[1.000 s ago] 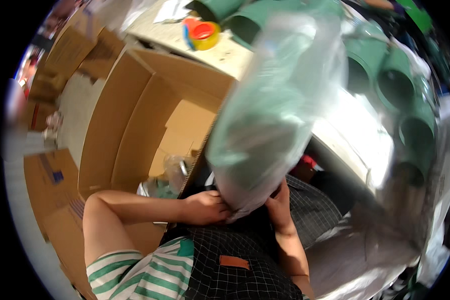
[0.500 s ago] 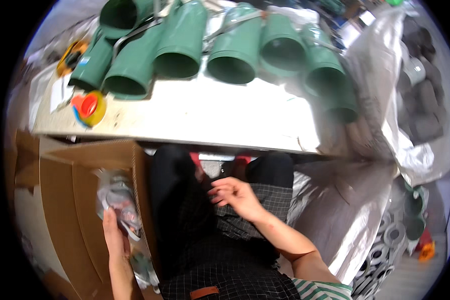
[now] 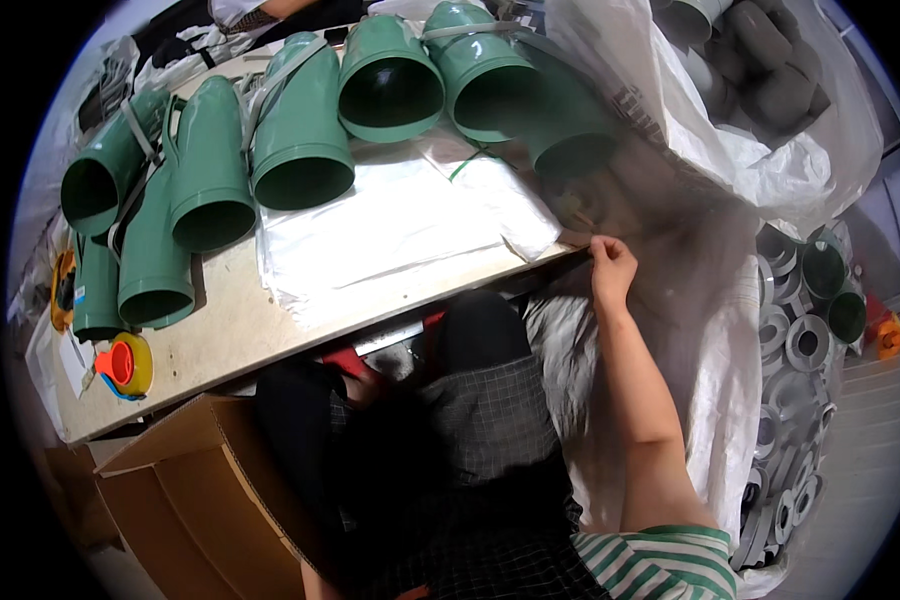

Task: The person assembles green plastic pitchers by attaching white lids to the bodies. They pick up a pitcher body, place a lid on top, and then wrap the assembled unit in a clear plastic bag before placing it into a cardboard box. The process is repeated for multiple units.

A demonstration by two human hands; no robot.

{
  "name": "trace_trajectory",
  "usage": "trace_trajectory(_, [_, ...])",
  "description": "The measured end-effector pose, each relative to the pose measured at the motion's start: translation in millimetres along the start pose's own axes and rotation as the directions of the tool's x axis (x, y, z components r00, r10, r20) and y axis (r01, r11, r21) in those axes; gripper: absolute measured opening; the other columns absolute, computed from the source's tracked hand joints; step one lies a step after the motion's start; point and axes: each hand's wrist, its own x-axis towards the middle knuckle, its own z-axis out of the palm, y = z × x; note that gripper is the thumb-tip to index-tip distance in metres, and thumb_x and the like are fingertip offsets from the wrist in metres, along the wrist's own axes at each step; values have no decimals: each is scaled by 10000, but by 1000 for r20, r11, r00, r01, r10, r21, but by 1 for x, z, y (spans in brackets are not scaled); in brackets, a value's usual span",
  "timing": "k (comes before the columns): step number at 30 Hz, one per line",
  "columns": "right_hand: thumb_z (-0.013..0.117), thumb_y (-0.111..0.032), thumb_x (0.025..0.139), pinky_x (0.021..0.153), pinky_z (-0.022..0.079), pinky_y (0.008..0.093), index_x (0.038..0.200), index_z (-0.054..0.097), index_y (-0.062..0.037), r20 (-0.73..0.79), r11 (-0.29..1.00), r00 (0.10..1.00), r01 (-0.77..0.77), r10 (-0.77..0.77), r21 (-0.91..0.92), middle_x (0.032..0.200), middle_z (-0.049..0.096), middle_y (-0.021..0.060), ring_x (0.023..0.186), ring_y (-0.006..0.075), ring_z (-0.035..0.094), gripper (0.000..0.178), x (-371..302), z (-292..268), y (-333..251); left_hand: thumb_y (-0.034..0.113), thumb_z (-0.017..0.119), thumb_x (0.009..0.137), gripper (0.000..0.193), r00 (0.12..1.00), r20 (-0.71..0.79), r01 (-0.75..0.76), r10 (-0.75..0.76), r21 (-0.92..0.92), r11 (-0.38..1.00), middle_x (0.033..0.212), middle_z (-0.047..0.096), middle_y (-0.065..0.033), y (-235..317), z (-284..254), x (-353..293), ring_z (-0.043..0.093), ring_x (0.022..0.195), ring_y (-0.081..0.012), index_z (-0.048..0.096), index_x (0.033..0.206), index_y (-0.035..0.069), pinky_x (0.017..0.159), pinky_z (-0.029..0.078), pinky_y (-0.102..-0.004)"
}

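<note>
My right hand point(image 3: 612, 265) is at the right end of the table's front edge, with thumb and fingers pinched together. Whatever lies between the fingertips, if anything, is too small to make out. Close by is the corner of a stack of flat white plastic bags point(image 3: 390, 235) on the table point(image 3: 232, 345). Of my left arm only a bit of skin point(image 3: 317, 586) shows at the lower edge, beside the open cardboard box point(image 3: 185, 505); the hand itself is out of sight. Several green pipe fittings point(image 3: 302, 185) stand in a row behind the bags.
An orange cup and yellow ring point(image 3: 135, 365) sit at the table's left end. To the right hangs a large white sack point(image 3: 800, 185) with grey fittings point(image 3: 755, 45) in it. Below are grey ring-shaped parts point(image 3: 808, 345). A smear blurs the view around my right hand.
My right hand has gone from above my lap to the table edge and closed its fingers. The left hand and the clear-bagged grey parts it held have left view. The view has swung right.
</note>
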Motion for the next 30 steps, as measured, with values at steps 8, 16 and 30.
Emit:
trace_trajectory(8, [660,-310,833,839,539,477,982,778,-89,167,675,986,128,-8,-727,983,724,207,970,411,684,291,94,12,52,337,596,1022,350,977,44,-185,207,-294,938,1074,540,-40,158,-59,-32,529,973,-147,523,1211,51,844,430,-266])
trace_trajectory(16, [727,-160,837,725,518,326,971,760,-6,91,977,994,80,-63,-196,843,745,135,775,213,691,207,81,-3,59,121,576,999,394,580,60,-814,812,77,576,1304,443,-190,235,-18,-122,456,1263,-317,448,1330,-49,1104,337,-397])
trace_trajectory(30, [768,-64,845,620,429,319,828,727,-3,176,387,767,101,-617,917,825,557,57,774,201,499,75,-113,-20,-172,143,593,987,326,554,81,-819,828,229,526,1239,446,-186,248,-16,-138,490,1207,-370,500,1244,-34,1070,374,-424])
